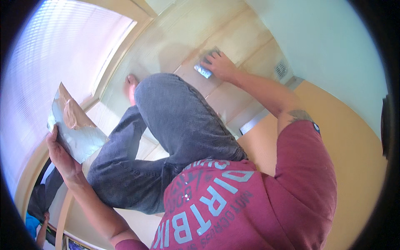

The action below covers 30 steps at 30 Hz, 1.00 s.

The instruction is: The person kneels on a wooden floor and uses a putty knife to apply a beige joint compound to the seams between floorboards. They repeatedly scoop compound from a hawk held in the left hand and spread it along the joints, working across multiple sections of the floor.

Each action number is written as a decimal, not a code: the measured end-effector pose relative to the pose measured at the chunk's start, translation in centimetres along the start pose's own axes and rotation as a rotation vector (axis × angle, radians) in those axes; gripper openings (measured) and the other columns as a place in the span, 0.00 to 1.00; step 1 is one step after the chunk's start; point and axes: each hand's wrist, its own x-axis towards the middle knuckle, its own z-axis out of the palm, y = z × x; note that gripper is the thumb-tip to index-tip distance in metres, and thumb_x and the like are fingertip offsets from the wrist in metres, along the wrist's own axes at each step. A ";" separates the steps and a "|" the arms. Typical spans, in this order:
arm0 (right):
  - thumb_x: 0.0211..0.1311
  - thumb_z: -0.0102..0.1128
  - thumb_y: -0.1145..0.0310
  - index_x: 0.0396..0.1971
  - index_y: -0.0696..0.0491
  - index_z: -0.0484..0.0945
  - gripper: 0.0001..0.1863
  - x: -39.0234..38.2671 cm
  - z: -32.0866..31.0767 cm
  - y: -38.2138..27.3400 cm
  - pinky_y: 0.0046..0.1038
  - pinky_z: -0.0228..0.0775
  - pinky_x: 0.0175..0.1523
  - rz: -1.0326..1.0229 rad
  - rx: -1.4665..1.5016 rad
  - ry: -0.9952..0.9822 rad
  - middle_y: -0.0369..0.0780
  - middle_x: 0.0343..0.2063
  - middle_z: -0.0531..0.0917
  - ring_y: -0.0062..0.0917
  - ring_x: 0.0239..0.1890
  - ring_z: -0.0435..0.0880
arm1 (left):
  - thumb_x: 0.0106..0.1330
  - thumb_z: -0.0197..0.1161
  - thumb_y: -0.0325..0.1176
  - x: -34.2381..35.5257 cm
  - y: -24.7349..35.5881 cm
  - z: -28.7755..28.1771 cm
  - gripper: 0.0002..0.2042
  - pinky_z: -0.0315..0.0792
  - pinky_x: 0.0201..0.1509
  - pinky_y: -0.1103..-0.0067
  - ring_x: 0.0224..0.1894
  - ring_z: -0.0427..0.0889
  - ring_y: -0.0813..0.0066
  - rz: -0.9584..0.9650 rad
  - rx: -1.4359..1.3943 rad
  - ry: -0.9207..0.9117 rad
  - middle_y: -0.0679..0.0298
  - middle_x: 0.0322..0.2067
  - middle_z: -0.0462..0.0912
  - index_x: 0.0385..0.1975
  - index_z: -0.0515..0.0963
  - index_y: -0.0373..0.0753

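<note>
My left hand point(65, 158), low at the left, grips the lower edge of a thin, angular, shiny sheet point(81, 139). It looks like a piece of mirror, with a skin-coloured patch showing in its upper part. Ahead on the tiled floor point(233, 102), my right hand point(219, 66) lies over a small packet-like thing point(203, 71), shiny blue-white at its near end and dark at its far end. The fingers curl over its top and partly hide it; its exact kind is unclear. My right arm is stretched far forward.
My bent legs in dark jeans point(179, 112) lie between the hands, with a bare foot point(131, 87) beyond. A ribbed translucent panel point(54, 54) in a wooden frame stands left. A floor drain point(281, 69) lies near the pale wall point(333, 50). Another person's arm point(43, 229) shows lower left.
</note>
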 end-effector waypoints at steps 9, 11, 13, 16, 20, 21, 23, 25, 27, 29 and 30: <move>0.65 0.54 0.66 0.44 0.53 0.87 0.15 3.2 -2.9 14.4 0.45 0.81 0.52 1.035 0.233 0.101 0.48 0.46 0.87 0.45 0.50 0.87 | 0.76 0.57 0.41 -0.5 0.2 0.9 0.16 0.75 0.61 0.71 0.52 0.83 0.71 -0.010 -0.036 -0.007 0.62 0.50 0.84 0.54 0.78 0.35; 0.67 0.53 0.65 0.43 0.54 0.87 0.15 4.4 -2.5 13.0 0.45 0.81 0.52 0.986 0.267 0.075 0.49 0.45 0.87 0.45 0.50 0.87 | 0.76 0.57 0.41 -0.6 0.2 0.9 0.16 0.75 0.62 0.71 0.53 0.83 0.71 -0.030 -0.041 0.003 0.62 0.50 0.84 0.54 0.78 0.35; 0.68 0.51 0.66 0.42 0.54 0.87 0.16 5.7 -1.5 9.2 0.46 0.81 0.52 0.901 0.315 0.047 0.50 0.44 0.87 0.46 0.49 0.87 | 0.77 0.56 0.41 -0.6 0.2 0.8 0.17 0.74 0.62 0.71 0.53 0.83 0.71 -0.039 -0.038 -0.018 0.62 0.50 0.84 0.54 0.78 0.35; 0.68 0.51 0.66 0.41 0.58 0.86 0.16 6.5 0.1 1.7 0.47 0.80 0.51 0.701 0.285 0.077 0.50 0.42 0.86 0.46 0.47 0.86 | 0.77 0.56 0.41 -0.5 0.0 0.8 0.17 0.74 0.62 0.71 0.53 0.83 0.71 -0.026 -0.049 -0.013 0.62 0.51 0.84 0.55 0.78 0.35; 0.66 0.51 0.67 0.41 0.59 0.83 0.15 6.6 1.3 -6.6 0.47 0.78 0.50 0.552 0.302 0.139 0.49 0.43 0.84 0.44 0.47 0.84 | 0.77 0.56 0.41 -0.4 0.0 1.1 0.17 0.75 0.62 0.71 0.53 0.83 0.71 -0.019 -0.052 -0.035 0.62 0.51 0.83 0.56 0.77 0.35; 0.66 0.51 0.67 0.41 0.59 0.83 0.14 6.6 1.3 -7.9 0.48 0.78 0.50 0.521 0.309 0.132 0.49 0.43 0.84 0.43 0.46 0.85 | 0.77 0.55 0.41 -0.4 0.0 1.3 0.18 0.75 0.62 0.71 0.54 0.83 0.71 -0.015 -0.031 -0.033 0.62 0.52 0.83 0.56 0.77 0.35; 0.67 0.50 0.68 0.41 0.58 0.83 0.14 6.9 0.8 -9.5 0.49 0.77 0.49 0.470 0.330 0.045 0.49 0.44 0.84 0.43 0.45 0.85 | 0.77 0.55 0.41 -0.3 0.1 1.6 0.18 0.75 0.61 0.71 0.54 0.82 0.72 -0.009 -0.018 -0.073 0.61 0.52 0.83 0.57 0.76 0.34; 0.66 0.50 0.67 0.40 0.58 0.84 0.14 7.0 0.2 -9.9 0.49 0.77 0.50 0.385 0.424 0.056 0.49 0.46 0.83 0.45 0.47 0.85 | 0.77 0.55 0.41 -0.2 0.1 1.8 0.19 0.75 0.61 0.71 0.54 0.82 0.71 -0.008 0.021 -0.082 0.61 0.52 0.82 0.58 0.75 0.34; 0.66 0.50 0.67 0.42 0.58 0.83 0.15 6.6 -0.4 -9.4 0.48 0.77 0.52 0.443 0.557 -0.035 0.50 0.47 0.83 0.47 0.49 0.84 | 0.77 0.55 0.41 0.0 0.1 2.0 0.20 0.75 0.61 0.71 0.54 0.82 0.71 0.001 0.028 -0.092 0.60 0.53 0.82 0.59 0.74 0.33; 0.66 0.50 0.67 0.44 0.60 0.82 0.15 5.9 -0.8 -8.5 0.48 0.76 0.55 0.609 0.757 -0.161 0.52 0.49 0.83 0.49 0.51 0.84 | 0.77 0.54 0.42 0.1 0.1 2.2 0.20 0.75 0.61 0.71 0.54 0.82 0.71 -0.002 0.027 -0.041 0.60 0.53 0.82 0.59 0.74 0.33; 0.66 0.50 0.67 0.46 0.61 0.81 0.16 5.6 -0.8 -8.0 0.47 0.76 0.57 0.840 0.797 -0.011 0.53 0.49 0.82 0.50 0.53 0.83 | 0.77 0.54 0.41 0.1 0.1 2.2 0.20 0.75 0.61 0.71 0.54 0.82 0.70 0.012 0.037 -0.065 0.59 0.53 0.82 0.59 0.74 0.33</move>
